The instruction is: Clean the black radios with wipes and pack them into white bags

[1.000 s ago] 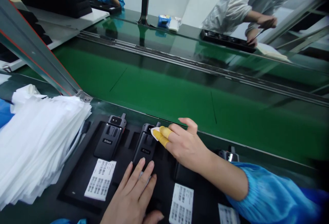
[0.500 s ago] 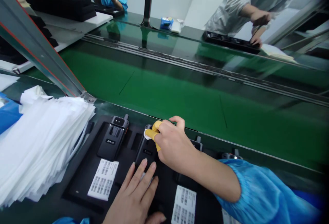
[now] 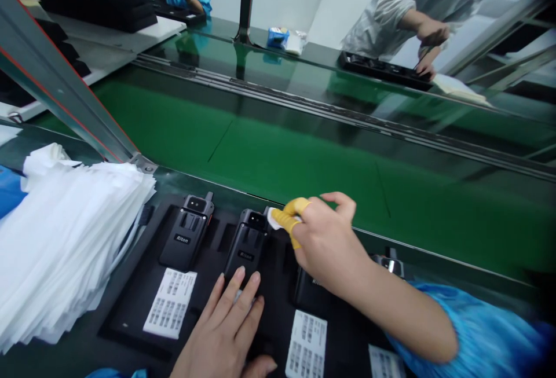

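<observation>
My left hand lies with fingers stretched out, the tips against the lower end of a black handheld radio marked Riton. Yellow finger covers wrap fingers of my right hand, which pinches a small white wipe beside that radio's antenna at its top right corner. The radio lies back-up in a black foam tray. To its left lies a similar radio above a white barcode label sheet. Another radio is partly hidden under my right forearm, with a label sheet below it.
A thick stack of white sheets stands left of the tray, with a cable beside it. A green conveyor belt runs behind, and a slanted metal post rises at left. Across the belt, two people work at black trays.
My right hand has moved right with the wipe, from the radio's camera end to its antenna corner, uncovering the radio's back. My left hand stays on the lower end.
</observation>
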`<state>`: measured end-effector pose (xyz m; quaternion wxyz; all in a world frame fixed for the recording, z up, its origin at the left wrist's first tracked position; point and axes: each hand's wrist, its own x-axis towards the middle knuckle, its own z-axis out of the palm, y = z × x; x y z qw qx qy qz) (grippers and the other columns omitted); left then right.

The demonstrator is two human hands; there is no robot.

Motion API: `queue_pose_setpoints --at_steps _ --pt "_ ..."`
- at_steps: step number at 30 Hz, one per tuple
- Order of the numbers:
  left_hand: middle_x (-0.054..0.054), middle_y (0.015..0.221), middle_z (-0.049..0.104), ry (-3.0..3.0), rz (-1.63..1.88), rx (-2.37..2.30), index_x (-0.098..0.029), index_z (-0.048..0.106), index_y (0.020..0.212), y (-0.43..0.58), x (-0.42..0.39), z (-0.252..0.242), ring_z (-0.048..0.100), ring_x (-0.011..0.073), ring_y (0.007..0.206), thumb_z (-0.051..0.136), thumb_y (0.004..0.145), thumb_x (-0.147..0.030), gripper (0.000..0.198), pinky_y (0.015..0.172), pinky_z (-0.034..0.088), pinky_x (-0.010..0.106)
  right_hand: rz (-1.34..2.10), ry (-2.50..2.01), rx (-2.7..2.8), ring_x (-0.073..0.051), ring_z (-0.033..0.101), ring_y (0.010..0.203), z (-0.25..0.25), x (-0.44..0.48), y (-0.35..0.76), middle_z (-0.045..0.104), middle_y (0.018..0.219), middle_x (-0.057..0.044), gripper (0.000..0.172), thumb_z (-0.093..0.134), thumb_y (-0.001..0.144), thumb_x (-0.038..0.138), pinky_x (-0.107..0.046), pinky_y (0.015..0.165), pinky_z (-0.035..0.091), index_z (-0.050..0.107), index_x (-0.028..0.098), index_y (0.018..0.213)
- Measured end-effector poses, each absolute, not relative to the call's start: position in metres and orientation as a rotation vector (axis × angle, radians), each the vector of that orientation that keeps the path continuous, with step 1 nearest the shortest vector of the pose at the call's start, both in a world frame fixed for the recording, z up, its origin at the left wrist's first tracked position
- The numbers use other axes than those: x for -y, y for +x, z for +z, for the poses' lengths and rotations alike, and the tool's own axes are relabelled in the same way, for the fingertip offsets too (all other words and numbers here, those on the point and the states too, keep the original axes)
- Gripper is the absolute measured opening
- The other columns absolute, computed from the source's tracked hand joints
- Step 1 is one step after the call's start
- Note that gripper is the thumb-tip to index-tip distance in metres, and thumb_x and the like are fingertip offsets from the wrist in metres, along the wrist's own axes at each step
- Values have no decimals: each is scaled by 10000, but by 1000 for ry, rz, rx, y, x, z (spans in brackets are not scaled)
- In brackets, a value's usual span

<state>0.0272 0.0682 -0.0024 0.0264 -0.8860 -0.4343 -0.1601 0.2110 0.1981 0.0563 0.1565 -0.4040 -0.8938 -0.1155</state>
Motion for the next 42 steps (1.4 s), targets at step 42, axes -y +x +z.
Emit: queue_pose_setpoints --at_steps 42 --pt "95 1372 503 -2841 -395 1459 -154 594 1179 30 -64 3 375 354 1308 644 784 -445 494 980 444 533 -473 -979 2492 -147 469 725 39 -158 218 640 772 -18 288 462 800 43 -406 892 222 643 198 638"
